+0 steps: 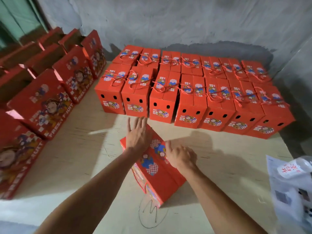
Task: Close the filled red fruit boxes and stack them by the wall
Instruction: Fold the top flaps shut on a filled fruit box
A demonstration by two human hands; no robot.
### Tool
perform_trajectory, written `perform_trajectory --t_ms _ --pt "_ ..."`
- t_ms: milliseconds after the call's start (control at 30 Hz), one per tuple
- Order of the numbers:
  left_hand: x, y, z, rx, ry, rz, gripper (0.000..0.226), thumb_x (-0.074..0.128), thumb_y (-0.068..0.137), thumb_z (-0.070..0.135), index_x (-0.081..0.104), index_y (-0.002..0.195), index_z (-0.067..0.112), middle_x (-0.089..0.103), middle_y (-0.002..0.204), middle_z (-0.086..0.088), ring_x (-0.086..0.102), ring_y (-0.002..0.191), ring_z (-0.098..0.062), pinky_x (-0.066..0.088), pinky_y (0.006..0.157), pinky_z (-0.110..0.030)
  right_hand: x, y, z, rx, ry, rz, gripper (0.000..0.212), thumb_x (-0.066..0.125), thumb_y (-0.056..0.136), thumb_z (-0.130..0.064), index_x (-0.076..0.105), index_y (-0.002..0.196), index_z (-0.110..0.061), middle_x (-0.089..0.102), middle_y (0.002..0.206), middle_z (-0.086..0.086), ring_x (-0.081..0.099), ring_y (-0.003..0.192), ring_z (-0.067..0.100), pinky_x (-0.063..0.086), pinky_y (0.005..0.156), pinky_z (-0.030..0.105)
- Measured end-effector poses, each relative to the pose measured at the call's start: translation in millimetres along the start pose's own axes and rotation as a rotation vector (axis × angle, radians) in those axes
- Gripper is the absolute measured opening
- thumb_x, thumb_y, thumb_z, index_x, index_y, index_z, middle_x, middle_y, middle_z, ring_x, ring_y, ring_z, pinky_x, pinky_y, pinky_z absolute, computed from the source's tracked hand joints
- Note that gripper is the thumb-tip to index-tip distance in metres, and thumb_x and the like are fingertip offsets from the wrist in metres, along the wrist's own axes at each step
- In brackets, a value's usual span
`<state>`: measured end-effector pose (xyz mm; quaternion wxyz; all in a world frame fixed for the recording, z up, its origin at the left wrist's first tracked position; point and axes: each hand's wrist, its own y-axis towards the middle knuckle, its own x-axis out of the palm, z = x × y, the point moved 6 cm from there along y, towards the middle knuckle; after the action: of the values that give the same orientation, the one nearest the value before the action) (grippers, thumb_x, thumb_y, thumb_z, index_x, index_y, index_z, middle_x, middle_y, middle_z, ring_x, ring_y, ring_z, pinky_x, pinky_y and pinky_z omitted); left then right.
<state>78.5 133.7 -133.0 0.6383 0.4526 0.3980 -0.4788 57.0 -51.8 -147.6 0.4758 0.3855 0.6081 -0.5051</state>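
Note:
A red fruit box (157, 173) stands on the pale floor in front of me, its top flaps down and its printed top facing up. My left hand (137, 133) lies flat on the far end of its top with straight, spread fingers. My right hand (180, 157) rests at the box's right top edge with loosely bent fingers; I see nothing gripped in it. Two rows of closed red boxes (190, 92) with red rope handles stand against the grey wall (168, 22).
Open red boxes (42, 105) with raised flaps line the left side, reaching back to a green door. A white plastic bag with a bottle (293, 179) lies at the right. Bare floor (67, 162) with a pencil scribble lies between the box groups.

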Motion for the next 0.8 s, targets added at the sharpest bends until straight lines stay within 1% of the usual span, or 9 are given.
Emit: perform_trajectory --t_ms 67,133,233,333,400,533,633,733,800 --pt "-8.4 -31.0 -45.1 -0.288 -0.159 0.046 0.061 0.045 0.101 0.054 0.040 0.146 0.013 0.049 0.148 -0.007 0.040 0.141 -0.026 0.023 0.123 -0.051 16.7 -21.1 -18.4 0.029 0.134 -0.036 0.049 0.033 0.105 -0.038 0.024 0.152 -0.027 0.066 0.123 0.014 0.065 0.111 0.038 0.050 0.086 0.043" --pt "-15.0 -70.2 -80.3 -0.533 -0.425 0.094 0.073 0.062 0.092 0.061 0.045 0.141 0.010 0.055 0.138 -0.012 0.052 0.128 -0.029 0.044 0.107 -0.047 24.6 -30.0 -29.1 0.214 0.359 -0.101 0.052 0.024 0.105 -0.055 0.044 0.141 -0.023 0.066 0.118 0.013 0.066 0.105 0.033 0.045 0.078 0.035" --pt "-13.0 -115.6 -94.7 -0.709 -0.997 0.083 0.066 0.076 0.084 0.057 0.062 0.113 -0.001 0.075 0.100 -0.016 0.073 0.084 -0.024 0.060 0.071 -0.040 25.0 -19.4 -48.1 0.334 0.750 -0.180 0.068 0.032 0.103 -0.063 0.069 0.112 -0.007 0.068 0.097 0.012 0.066 0.085 0.028 0.040 0.067 0.029" --pt "-10.9 -136.7 -97.0 -0.772 -1.036 -0.057 0.063 0.073 0.083 0.065 0.067 0.077 0.003 0.075 0.073 -0.007 0.072 0.064 -0.024 0.057 0.059 -0.042 14.9 -8.9 -65.8 0.292 0.919 -0.125 0.063 0.042 0.100 -0.066 0.056 0.067 -0.014 0.057 0.072 0.005 0.056 0.061 0.021 0.039 0.057 0.028" --pt "-13.5 -148.5 -103.4 -0.846 -0.935 -0.109 0.072 0.069 0.074 0.080 0.058 0.063 0.009 0.065 0.058 -0.005 0.063 0.051 -0.020 0.044 0.048 -0.030 10.7 -5.7 -73.8 0.258 0.906 -0.099 0.064 0.044 0.097 -0.071 0.046 0.061 -0.018 0.051 0.062 -0.001 0.049 0.051 0.015 0.033 0.048 0.024" --pt "-18.4 -165.2 -107.4 -0.910 -0.913 -0.138 0.076 0.067 0.069 0.086 0.060 0.066 0.010 0.070 0.059 -0.011 0.058 0.043 -0.018 0.040 0.042 -0.024 2.8 -6.5 -80.1 0.193 0.964 -0.034 0.063 0.054 0.095 -0.068 0.045 0.056 -0.018 0.047 0.048 -0.005 0.045 0.042 0.012 0.030 0.044 0.023" --pt "-22.6 -171.1 -104.2 -0.876 -0.957 -0.112 0.069 0.070 0.077 0.077 0.058 0.070 0.009 0.069 0.064 -0.018 0.053 0.046 -0.019 0.038 0.047 -0.028 -3.1 -11.3 -80.0 0.164 0.940 0.066 0.062 0.043 0.104 -0.057 0.051 0.059 -0.015 0.056 0.057 0.001 0.050 0.048 0.015 0.032 0.048 0.026" --pt "-33.4 -170.9 -97.1 -0.782 -1.060 -0.099 0.055 0.075 0.086 0.056 0.048 0.067 0.012 0.048 0.055 -0.010 0.041 0.051 -0.021 0.033 0.056 -0.037 -21.3 -26.5 -72.5 0.220 1.047 0.223 0.071 0.031 0.109 -0.053 0.062 0.058 -0.013 0.066 0.061 0.003 0.059 0.050 0.016 0.037 0.050 0.025" --pt "-50.8 -165.4 -86.8 -0.656 -1.063 -0.086 0.055 0.070 0.092 0.053 0.042 0.065 0.015 0.038 0.056 -0.003 0.035 0.053 -0.019 0.031 0.056 -0.039 -34.9 -38.9 -83.0 0.138 1.113 0.192 0.077 0.030 0.106 -0.060 0.060 0.053 -0.013 0.062 0.050 -0.002 0.055 0.041 0.009 0.038 0.046 0.021"
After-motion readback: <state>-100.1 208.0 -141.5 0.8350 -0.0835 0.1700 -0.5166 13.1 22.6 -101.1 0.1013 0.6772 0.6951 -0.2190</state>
